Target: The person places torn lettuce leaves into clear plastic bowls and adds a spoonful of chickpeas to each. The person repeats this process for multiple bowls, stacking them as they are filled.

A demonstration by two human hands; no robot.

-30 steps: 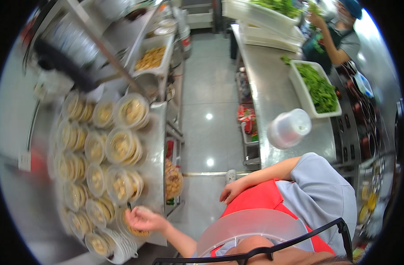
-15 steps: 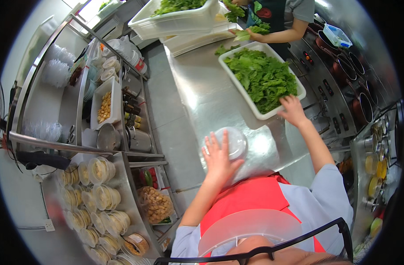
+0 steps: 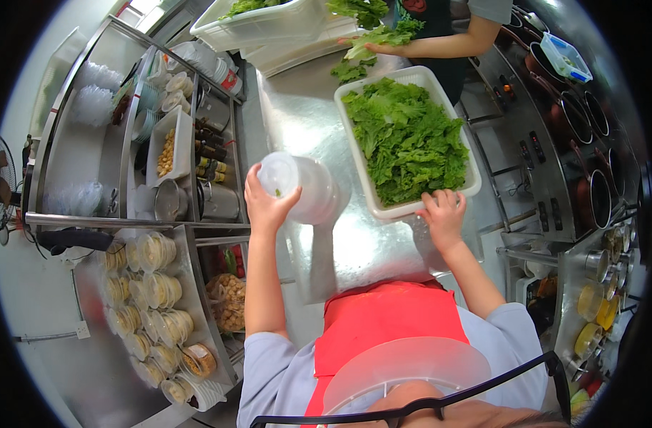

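My left hand is wrapped round the near end of a stack of translucent round plastic containers. A small green scrap sticks to the end one. To the right stands a white plastic tub heaped with leafy green lettuce. The fingers of my right hand curl over the tub's near rim, against the edge of the leaves. Across the table, a co-worker's hand holds lettuce leaves.
Both my hands work over a steel table. White bins with greens stand at its far left. A steel rack at left holds tubs and bowls; lidded cups sit below. Pans and a stove are at right.
My left hand has moved left and farther away and now grips the stack of containers. My right hand has shifted left to the tub's near rim. The view has shifted too.
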